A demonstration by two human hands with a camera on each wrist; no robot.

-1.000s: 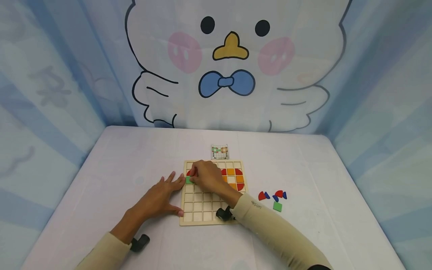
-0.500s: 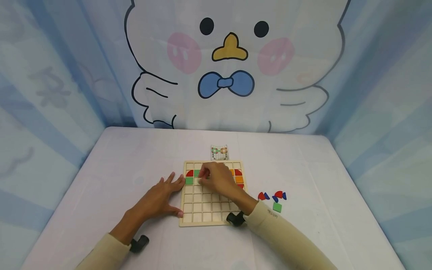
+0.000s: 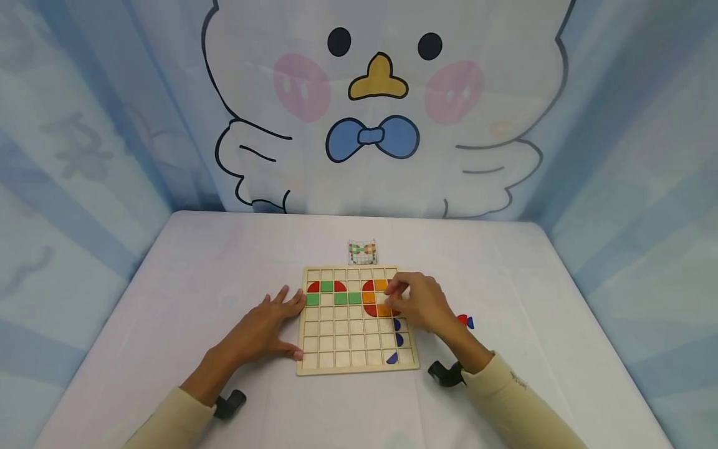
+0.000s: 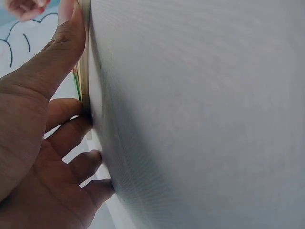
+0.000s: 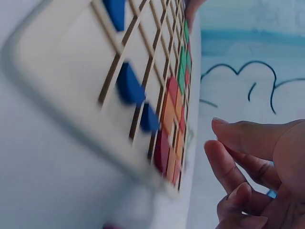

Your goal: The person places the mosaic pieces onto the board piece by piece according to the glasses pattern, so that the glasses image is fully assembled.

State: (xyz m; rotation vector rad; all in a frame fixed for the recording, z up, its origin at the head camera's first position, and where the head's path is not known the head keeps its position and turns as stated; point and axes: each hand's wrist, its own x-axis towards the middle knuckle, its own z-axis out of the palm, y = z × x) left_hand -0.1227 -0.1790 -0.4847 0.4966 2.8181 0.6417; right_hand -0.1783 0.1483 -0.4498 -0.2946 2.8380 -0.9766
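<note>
My left hand (image 3: 255,330) lies at the left edge of a wooden grid board (image 3: 342,343), fingers spread, thumb and fingertips against the frame. In the left wrist view, that thumb (image 4: 66,38) touches the board's side. My right hand (image 3: 421,302) hovers over the board's right edge; in the right wrist view its thumb and index finger (image 5: 221,164) are slightly apart with nothing between them. Set in the board are red quarter-circle pieces (image 3: 369,310), green square tiles (image 3: 327,286), orange square tiles (image 3: 368,297) and blue rounded pieces (image 3: 399,340).
A small printed pattern card (image 3: 362,252) lies just beyond the board. Right of the board, past the right wrist, a loose red piece (image 3: 462,319) and a blue piece (image 3: 470,323) show. The arm hides the area beside them. A curtain (image 3: 477,168) hangs behind the table.
My right hand has moved rightward from the board's left part to its right edge, uncovering green and red pieces and the blue ones. The left hand has stayed in place.
</note>
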